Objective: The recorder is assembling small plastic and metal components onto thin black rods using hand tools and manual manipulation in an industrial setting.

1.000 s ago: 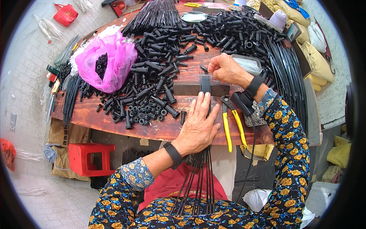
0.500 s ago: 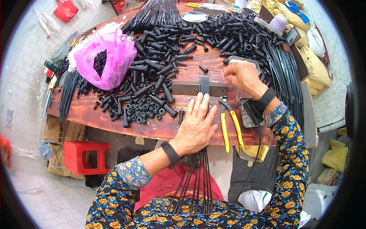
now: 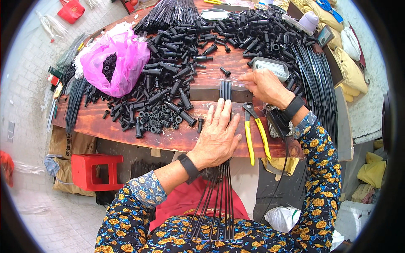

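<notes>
My left hand lies flat, fingers stretched, over a row of thin black rods. Their far ends cross a dark metal bar, while the near ends fan out over my lap. My right hand, right of the rod ends, pinches a thin pale wire that stretches leftward just beyond the bar. Close to that hand stands a clear plastic box of fine pale wires. Yellow-handled pliers lie right of my left hand. One small black sleeve-like part sits beyond the rod ends.
Black tubular parts heap across the wooden table. A pink plastic bag stands at the left. More black rods lie in bundles at the right and back. A red stool is on the floor.
My right hand has moved slightly left from beside the clear box toward the rod ends, bringing the thin wire across them. My left hand stays on the rods.
</notes>
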`<act>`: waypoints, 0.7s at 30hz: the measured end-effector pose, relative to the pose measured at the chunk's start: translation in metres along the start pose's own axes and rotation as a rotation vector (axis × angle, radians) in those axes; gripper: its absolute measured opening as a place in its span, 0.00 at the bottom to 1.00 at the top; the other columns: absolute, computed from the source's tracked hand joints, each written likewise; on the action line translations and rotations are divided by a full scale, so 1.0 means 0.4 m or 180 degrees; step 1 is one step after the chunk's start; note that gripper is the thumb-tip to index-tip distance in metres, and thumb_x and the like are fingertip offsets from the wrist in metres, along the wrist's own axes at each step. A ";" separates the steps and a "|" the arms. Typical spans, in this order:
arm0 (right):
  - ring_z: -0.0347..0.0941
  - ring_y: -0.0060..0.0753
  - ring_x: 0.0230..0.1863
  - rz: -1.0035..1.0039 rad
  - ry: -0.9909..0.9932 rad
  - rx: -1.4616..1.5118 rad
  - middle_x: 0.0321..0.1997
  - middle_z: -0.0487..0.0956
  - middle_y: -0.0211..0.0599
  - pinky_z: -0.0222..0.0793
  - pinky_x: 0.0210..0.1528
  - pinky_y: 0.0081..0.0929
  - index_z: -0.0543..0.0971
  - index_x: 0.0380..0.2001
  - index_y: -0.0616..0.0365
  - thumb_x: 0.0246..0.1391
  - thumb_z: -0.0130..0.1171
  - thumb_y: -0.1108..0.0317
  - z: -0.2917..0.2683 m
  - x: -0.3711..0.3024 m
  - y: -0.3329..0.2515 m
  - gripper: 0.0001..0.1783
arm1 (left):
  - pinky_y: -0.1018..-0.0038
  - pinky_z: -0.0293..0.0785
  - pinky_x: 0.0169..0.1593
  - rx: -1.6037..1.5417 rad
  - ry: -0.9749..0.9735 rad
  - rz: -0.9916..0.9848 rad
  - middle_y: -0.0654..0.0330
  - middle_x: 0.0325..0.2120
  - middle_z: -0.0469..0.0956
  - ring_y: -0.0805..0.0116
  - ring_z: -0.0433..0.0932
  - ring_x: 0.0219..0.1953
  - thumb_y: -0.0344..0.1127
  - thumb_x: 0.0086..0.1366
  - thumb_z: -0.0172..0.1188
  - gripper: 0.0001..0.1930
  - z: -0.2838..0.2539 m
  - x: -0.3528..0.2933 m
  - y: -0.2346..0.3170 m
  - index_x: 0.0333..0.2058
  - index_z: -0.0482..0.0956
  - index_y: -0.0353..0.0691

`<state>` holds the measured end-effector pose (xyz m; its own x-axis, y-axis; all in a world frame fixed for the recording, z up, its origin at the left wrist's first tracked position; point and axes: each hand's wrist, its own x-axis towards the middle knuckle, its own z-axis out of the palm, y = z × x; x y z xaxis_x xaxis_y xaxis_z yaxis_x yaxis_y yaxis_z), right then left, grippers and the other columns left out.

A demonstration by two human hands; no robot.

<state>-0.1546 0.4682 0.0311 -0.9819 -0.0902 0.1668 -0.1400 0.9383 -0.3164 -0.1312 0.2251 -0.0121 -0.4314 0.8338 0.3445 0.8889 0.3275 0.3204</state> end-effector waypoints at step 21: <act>0.79 0.52 0.43 -0.0020 0.0009 -0.0001 0.41 0.82 0.50 0.73 0.49 0.41 0.83 0.44 0.55 0.47 0.59 0.73 -0.001 0.013 0.001 0.18 | 0.46 0.43 0.69 -0.0021 -0.0018 -0.0005 0.35 0.64 0.52 0.35 0.48 0.69 0.40 0.61 0.60 0.28 -0.001 0.002 -0.002 0.57 0.68 0.30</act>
<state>-0.1597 0.4683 0.0321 -0.9806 -0.0953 0.1714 -0.1462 0.9378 -0.3150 -0.1323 0.2251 -0.0118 -0.4318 0.8358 0.3390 0.8872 0.3259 0.3266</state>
